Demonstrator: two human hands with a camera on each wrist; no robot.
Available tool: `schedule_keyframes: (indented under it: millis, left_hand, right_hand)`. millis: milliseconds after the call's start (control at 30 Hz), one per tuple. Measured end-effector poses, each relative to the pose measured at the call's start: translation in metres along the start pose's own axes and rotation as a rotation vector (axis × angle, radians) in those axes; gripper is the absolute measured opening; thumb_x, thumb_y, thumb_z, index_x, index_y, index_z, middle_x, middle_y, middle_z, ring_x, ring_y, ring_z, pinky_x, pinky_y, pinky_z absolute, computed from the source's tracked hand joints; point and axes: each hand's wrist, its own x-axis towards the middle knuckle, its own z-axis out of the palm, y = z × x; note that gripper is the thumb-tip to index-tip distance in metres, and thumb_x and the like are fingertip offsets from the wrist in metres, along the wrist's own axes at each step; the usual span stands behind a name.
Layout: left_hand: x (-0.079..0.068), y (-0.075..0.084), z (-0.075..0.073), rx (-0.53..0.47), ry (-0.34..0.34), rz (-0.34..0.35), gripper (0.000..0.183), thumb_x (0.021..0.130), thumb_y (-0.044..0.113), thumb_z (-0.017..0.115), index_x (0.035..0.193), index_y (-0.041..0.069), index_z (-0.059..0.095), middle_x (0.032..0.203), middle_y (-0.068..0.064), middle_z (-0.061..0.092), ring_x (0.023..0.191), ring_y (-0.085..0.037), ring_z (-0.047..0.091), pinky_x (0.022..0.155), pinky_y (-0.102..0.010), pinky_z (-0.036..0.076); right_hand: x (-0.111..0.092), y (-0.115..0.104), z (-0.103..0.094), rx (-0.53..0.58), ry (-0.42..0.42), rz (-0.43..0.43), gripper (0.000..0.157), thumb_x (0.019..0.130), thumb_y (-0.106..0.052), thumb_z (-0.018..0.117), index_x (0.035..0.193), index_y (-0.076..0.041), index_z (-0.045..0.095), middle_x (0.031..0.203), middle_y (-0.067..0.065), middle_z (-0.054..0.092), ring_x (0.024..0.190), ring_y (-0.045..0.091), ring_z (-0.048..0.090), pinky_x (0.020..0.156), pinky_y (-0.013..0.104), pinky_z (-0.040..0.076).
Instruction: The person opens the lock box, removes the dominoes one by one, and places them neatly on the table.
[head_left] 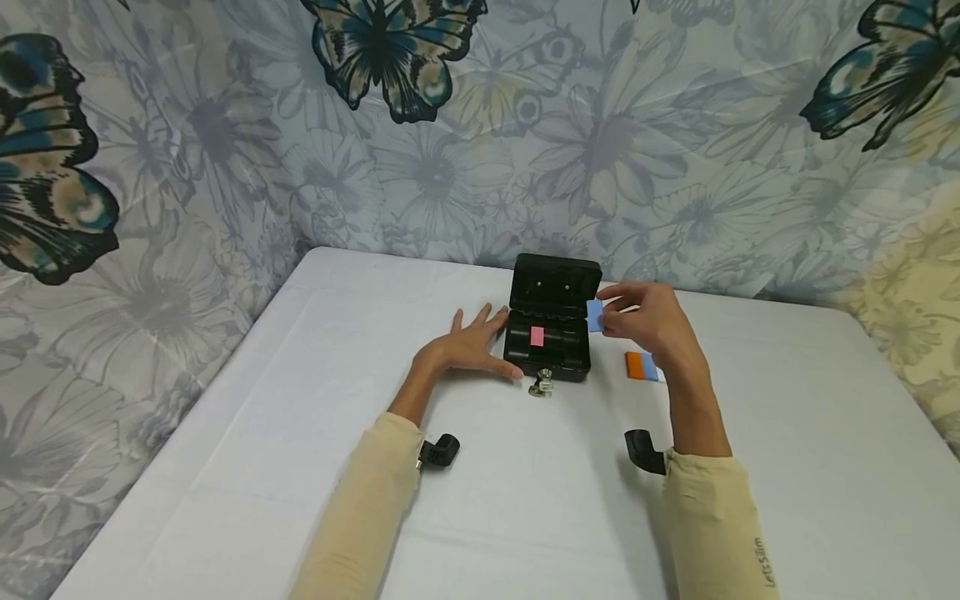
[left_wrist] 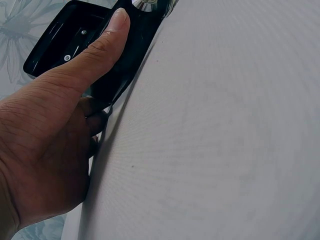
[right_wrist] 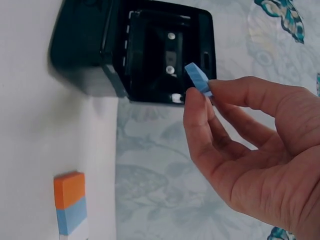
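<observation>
A black metal cash box [head_left: 551, 367] stands on the table with its lid [head_left: 555, 279] raised. Inside it lies a small pink block [head_left: 537, 336]. My left hand [head_left: 468, 346] steadies the box's left side with fingers spread, and the thumb [left_wrist: 107, 42] reaches along the front in the left wrist view. Between the thumb and fingertips of my right hand [head_left: 652, 321] is a thin light-blue block [right_wrist: 199, 79], held up beside the right edge of the lid. Keys [head_left: 542, 383] hang from the lock at the front.
To the right of the box lies a row of blocks: an orange block [right_wrist: 70, 190], a blue block [right_wrist: 72, 215] and a white block [right_wrist: 75, 232]. The white table [head_left: 300, 400] meets a butterfly-patterned cloth [head_left: 450, 167] behind the box.
</observation>
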Motion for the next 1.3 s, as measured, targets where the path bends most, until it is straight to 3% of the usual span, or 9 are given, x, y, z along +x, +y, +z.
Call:
schedule_keyframes:
  millis: [67, 233, 467, 667, 800, 1000, 1100, 1167, 1300]
  left_hand:
    - [0.001, 0.0, 0.0, -0.002, -0.003, -0.001, 0.12, 0.085, 0.058, 0.076, 0.17, 0.014, 0.004, 0.179, -0.005, 0.0, 0.166, -0.023, -0.012, 0.131, -0.054, -0.021]
    - [0.0, 0.001, 0.0, -0.001, -0.004, -0.002, 0.12, 0.085, 0.059, 0.076, 0.17, 0.014, 0.004, 0.179, -0.006, 0.0, 0.167, -0.023, -0.011, 0.131, -0.054, -0.021]
    - [-0.001, 0.002, 0.0, 0.013, 0.0, -0.01, 0.117, 0.087, 0.054, 0.077, 0.17, 0.014, 0.005, 0.179, -0.005, 0.0, 0.166, -0.024, -0.011, 0.13, -0.056, -0.021]
    - [0.0, 0.001, 0.0, 0.017, -0.005, -0.01, 0.118, 0.086, 0.055, 0.077, 0.17, 0.015, 0.004, 0.179, -0.005, 0.0, 0.167, -0.024, -0.011, 0.13, -0.056, -0.021]
    - [0.0, 0.002, 0.0, 0.016, -0.006, -0.011, 0.118, 0.087, 0.055, 0.077, 0.17, 0.014, 0.004, 0.179, -0.006, 0.0, 0.166, -0.024, -0.011, 0.13, -0.056, -0.021]
    - [0.001, 0.0, 0.001, 0.014, -0.003, -0.007, 0.118, 0.086, 0.055, 0.077, 0.17, 0.014, 0.004, 0.179, -0.006, 0.0, 0.166, -0.024, -0.011, 0.13, -0.057, -0.02]
    - [0.001, 0.0, 0.001, 0.009, -0.002, -0.005, 0.118, 0.086, 0.054, 0.077, 0.17, 0.014, 0.004, 0.179, -0.006, 0.0, 0.166, -0.024, -0.011, 0.13, -0.057, -0.021]
    - [0.001, 0.0, 0.0, 0.011, -0.002, -0.006, 0.118, 0.086, 0.054, 0.077, 0.17, 0.014, 0.004, 0.179, -0.006, 0.0, 0.166, -0.024, -0.011, 0.13, -0.057, -0.02]
    - [0.001, 0.001, 0.0, 0.017, -0.002, -0.006, 0.117, 0.087, 0.054, 0.077, 0.17, 0.014, 0.004, 0.179, -0.007, -0.001, 0.167, -0.025, -0.011, 0.13, -0.058, -0.02]
  right_hand:
    - [0.0, 0.002, -0.003, 0.0, 0.004, 0.008, 0.044, 0.096, -0.01, 0.066, 0.139, 0.0, 0.063, 0.127, 0.023, 0.065, 0.075, 0.001, 0.073, 0.083, 0.022, 0.061]
    - [-0.001, 0.009, -0.012, -0.015, 0.019, 0.049, 0.047, 0.098, -0.013, 0.065, 0.143, -0.002, 0.06, 0.133, 0.023, 0.063, 0.081, 0.004, 0.076, 0.098, 0.039, 0.061]
    - [-0.003, 0.022, -0.025, 0.033, 0.025, 0.046, 0.048, 0.1, -0.011, 0.064, 0.145, 0.004, 0.056, 0.136, 0.025, 0.058, 0.076, -0.005, 0.072, 0.076, 0.014, 0.061]
    - [-0.006, 0.034, -0.04, 0.049, 0.028, 0.059, 0.052, 0.101, -0.013, 0.063, 0.148, 0.005, 0.052, 0.129, 0.016, 0.057, 0.075, -0.01, 0.071, 0.076, 0.01, 0.058]
    - [-0.008, 0.042, -0.048, 0.036, 0.051, 0.073, 0.05, 0.101, -0.011, 0.064, 0.146, 0.006, 0.053, 0.123, 0.011, 0.057, 0.073, -0.009, 0.071, 0.076, 0.011, 0.059]
    - [-0.009, 0.052, -0.053, 0.002, 0.111, 0.109, 0.048, 0.098, -0.007, 0.064, 0.143, 0.009, 0.055, 0.127, 0.022, 0.06, 0.07, -0.007, 0.07, 0.072, 0.013, 0.061]
    - [-0.009, 0.058, -0.057, -0.034, 0.131, 0.149, 0.048, 0.097, -0.007, 0.065, 0.142, 0.008, 0.057, 0.117, 0.016, 0.067, 0.068, -0.005, 0.069, 0.072, 0.015, 0.061]
    - [-0.009, 0.06, -0.06, -0.054, 0.138, 0.185, 0.048, 0.097, -0.006, 0.065, 0.142, 0.008, 0.058, 0.112, 0.02, 0.071, 0.066, -0.005, 0.069, 0.082, 0.027, 0.064]
    - [-0.007, 0.067, -0.062, -0.114, 0.151, 0.246, 0.046, 0.098, -0.008, 0.063, 0.141, 0.008, 0.059, 0.122, 0.032, 0.069, 0.066, -0.001, 0.068, 0.08, 0.032, 0.064]
